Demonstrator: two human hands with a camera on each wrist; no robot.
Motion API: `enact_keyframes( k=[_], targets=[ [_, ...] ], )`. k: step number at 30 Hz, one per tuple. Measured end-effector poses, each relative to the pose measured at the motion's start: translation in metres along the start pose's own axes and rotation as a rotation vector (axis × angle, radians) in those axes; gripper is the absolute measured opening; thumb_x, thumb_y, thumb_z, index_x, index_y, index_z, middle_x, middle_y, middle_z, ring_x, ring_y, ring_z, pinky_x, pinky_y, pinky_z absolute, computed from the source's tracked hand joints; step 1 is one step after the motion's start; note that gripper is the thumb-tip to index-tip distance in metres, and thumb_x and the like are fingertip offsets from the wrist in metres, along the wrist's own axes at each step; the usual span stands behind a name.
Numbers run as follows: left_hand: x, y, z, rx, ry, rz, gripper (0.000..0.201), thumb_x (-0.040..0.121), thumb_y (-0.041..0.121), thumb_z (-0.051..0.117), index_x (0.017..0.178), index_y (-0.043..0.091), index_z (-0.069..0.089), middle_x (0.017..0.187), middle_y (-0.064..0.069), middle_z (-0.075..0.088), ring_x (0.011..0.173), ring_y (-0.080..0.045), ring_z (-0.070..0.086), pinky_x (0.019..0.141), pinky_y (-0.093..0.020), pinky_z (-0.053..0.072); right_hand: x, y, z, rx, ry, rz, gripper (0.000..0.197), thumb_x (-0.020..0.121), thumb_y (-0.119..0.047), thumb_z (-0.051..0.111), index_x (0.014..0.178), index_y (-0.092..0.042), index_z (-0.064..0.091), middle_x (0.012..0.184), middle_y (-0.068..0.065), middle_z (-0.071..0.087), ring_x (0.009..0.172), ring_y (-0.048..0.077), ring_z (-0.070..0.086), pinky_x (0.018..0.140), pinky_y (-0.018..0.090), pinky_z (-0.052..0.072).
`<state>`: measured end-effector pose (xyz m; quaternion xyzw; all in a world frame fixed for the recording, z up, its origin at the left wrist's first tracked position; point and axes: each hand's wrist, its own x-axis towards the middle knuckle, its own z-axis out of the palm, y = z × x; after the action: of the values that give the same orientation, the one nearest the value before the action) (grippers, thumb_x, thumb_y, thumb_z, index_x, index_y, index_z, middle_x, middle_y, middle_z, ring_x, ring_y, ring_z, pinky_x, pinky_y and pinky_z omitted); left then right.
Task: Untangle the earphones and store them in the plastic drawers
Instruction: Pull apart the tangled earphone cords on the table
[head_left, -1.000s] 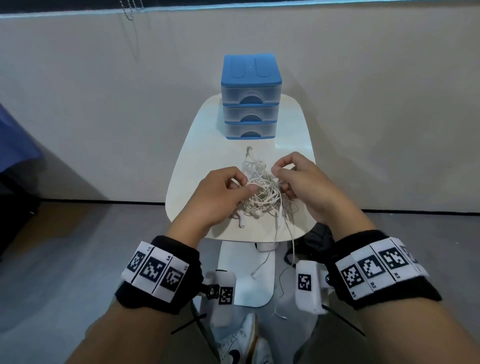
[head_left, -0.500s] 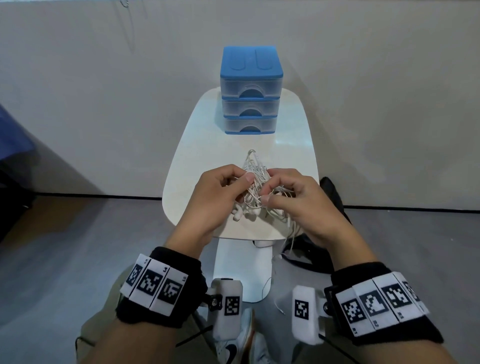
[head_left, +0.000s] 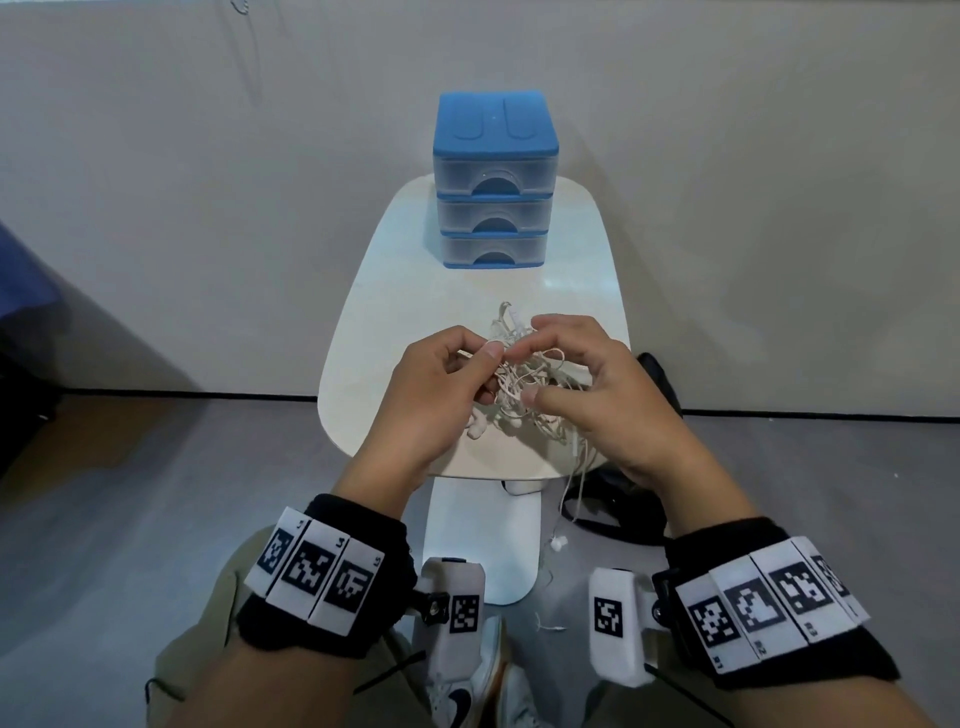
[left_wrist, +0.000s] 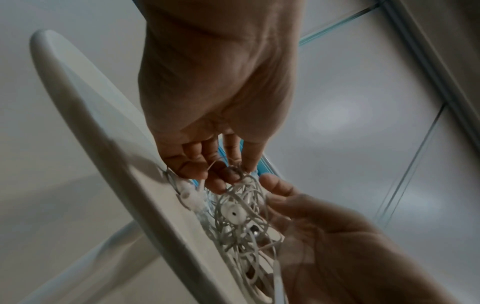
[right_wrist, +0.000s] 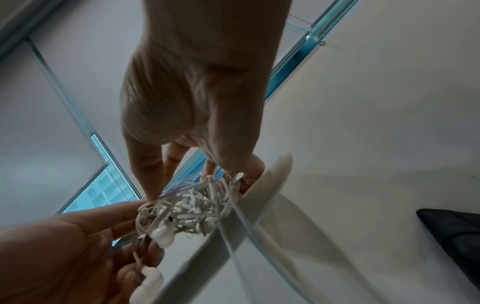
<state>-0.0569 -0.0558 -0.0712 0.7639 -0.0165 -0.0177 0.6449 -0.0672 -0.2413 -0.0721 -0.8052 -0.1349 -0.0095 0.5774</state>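
Observation:
A tangled bunch of white earphones (head_left: 522, 387) lies near the front edge of the white table (head_left: 395, 332). My left hand (head_left: 488, 358) pinches cords at the tangle's left side between thumb and forefinger. My right hand (head_left: 537, 364) curls over the right side, forefinger on top and thumb below. One cord hangs off the table's front edge with an earbud (head_left: 558, 543) at its end. The blue-topped plastic drawers (head_left: 496, 182) stand at the table's far end, all three shut. The left wrist view shows the earphones (left_wrist: 233, 214) below my left hand (left_wrist: 228, 172); in the right wrist view my right hand (right_wrist: 197, 174) reaches into the earphones (right_wrist: 187, 207).
A black bag (head_left: 657, 379) lies on the floor right of the table. The table's white base (head_left: 483, 540) stands between my knees, above my shoes (head_left: 467, 686). A plain wall rises right behind the drawers. Something dark blue (head_left: 21, 280) sits at the far left.
Both hands have closed in over the tangle. My right hand moved left onto the bunch and its thumb and forefinger have spread around it. The left hand keeps its pinch.

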Motion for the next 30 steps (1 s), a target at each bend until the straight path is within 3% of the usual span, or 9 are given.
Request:
enact_keyframes(
  k=[3,6,10,13,17,20,23,27,30],
  targets=[
    [0.001,-0.002,-0.001,0.009,0.013,-0.007,0.02,0.1,0.024,0.067,0.09,0.008,0.071,0.068,-0.004,0.066,0.064,-0.015,0.066,0.057,-0.039,0.05,0.0,0.0,-0.001,-0.137,0.013,0.002,0.018,0.083,-0.012,0.082,0.092,-0.027,0.077,0.135,-0.011,0.051,0.129,-0.006,0.048,0.102,0.015,0.035],
    [0.002,-0.002,-0.002,0.019,0.046,0.001,0.018,0.1,0.023,0.067,0.092,0.008,0.071,0.069,-0.005,0.068,0.064,-0.016,0.069,0.058,-0.041,0.053,-0.003,0.001,-0.001,-0.192,0.031,0.009,0.011,0.086,-0.018,0.081,0.077,-0.023,0.076,0.132,-0.012,0.052,0.122,-0.005,0.053,0.095,0.018,0.043],
    [0.004,0.002,-0.002,0.007,0.074,-0.001,0.018,0.101,0.022,0.066,0.093,0.006,0.07,0.068,-0.006,0.069,0.064,-0.018,0.071,0.058,-0.038,0.051,-0.001,-0.004,0.0,-0.103,0.021,0.027,0.034,0.095,-0.022,0.071,0.062,-0.03,0.075,0.13,-0.011,0.056,0.111,-0.002,0.06,0.09,0.019,0.045],
    [0.003,0.005,0.001,-0.015,0.083,0.001,0.018,0.101,0.021,0.066,0.092,0.006,0.069,0.063,-0.004,0.067,0.059,-0.021,0.07,0.054,-0.038,0.05,0.004,-0.009,0.001,-0.183,-0.013,0.054,0.041,0.094,-0.025,0.073,0.054,-0.029,0.071,0.128,-0.012,0.056,0.108,-0.003,0.061,0.086,0.019,0.044],
    [0.002,0.006,0.002,-0.016,0.097,0.012,0.019,0.103,0.02,0.063,0.09,0.006,0.066,0.061,-0.003,0.067,0.049,-0.017,0.064,0.045,-0.029,0.048,0.009,-0.013,0.001,-0.324,-0.049,0.101,0.021,0.082,-0.022,0.083,0.064,-0.017,0.074,0.131,-0.01,0.051,0.113,0.002,0.058,0.087,0.021,0.046],
    [0.003,0.006,0.0,-0.016,0.102,0.024,0.019,0.103,0.021,0.062,0.09,0.007,0.066,0.061,-0.001,0.069,0.056,-0.018,0.069,0.049,-0.028,0.053,0.011,-0.016,0.004,-0.401,-0.026,0.115,0.016,0.076,-0.023,0.087,0.071,-0.017,0.073,0.131,-0.008,0.049,0.115,0.006,0.056,0.083,0.013,0.042],
    [0.002,0.006,0.0,-0.063,0.087,0.02,0.019,0.105,0.019,0.059,0.091,0.008,0.065,0.063,-0.001,0.069,0.057,-0.021,0.069,0.049,-0.029,0.053,0.012,-0.014,0.008,-0.443,-0.006,0.109,0.013,0.078,-0.022,0.086,0.077,-0.02,0.073,0.13,-0.004,0.047,0.112,0.01,0.055,0.076,0.015,0.038],
    [0.002,0.006,-0.001,-0.083,0.056,0.007,0.02,0.105,0.02,0.059,0.096,0.003,0.065,0.067,-0.008,0.07,0.053,-0.018,0.064,0.049,-0.027,0.051,0.01,-0.013,0.009,-0.363,0.012,0.125,0.011,0.084,-0.018,0.081,0.077,-0.024,0.074,0.125,-0.003,0.051,0.114,0.01,0.054,0.079,-0.002,0.032],
    [0.0,0.007,-0.002,-0.07,0.049,0.009,0.021,0.106,0.019,0.058,0.096,0.002,0.065,0.063,-0.001,0.068,0.057,-0.019,0.063,0.046,-0.026,0.046,0.012,-0.014,0.008,-0.197,0.023,0.207,0.014,0.089,-0.017,0.071,0.078,-0.016,0.079,0.121,-0.008,0.056,0.113,0.008,0.057,0.094,0.014,0.041]
  ],
)
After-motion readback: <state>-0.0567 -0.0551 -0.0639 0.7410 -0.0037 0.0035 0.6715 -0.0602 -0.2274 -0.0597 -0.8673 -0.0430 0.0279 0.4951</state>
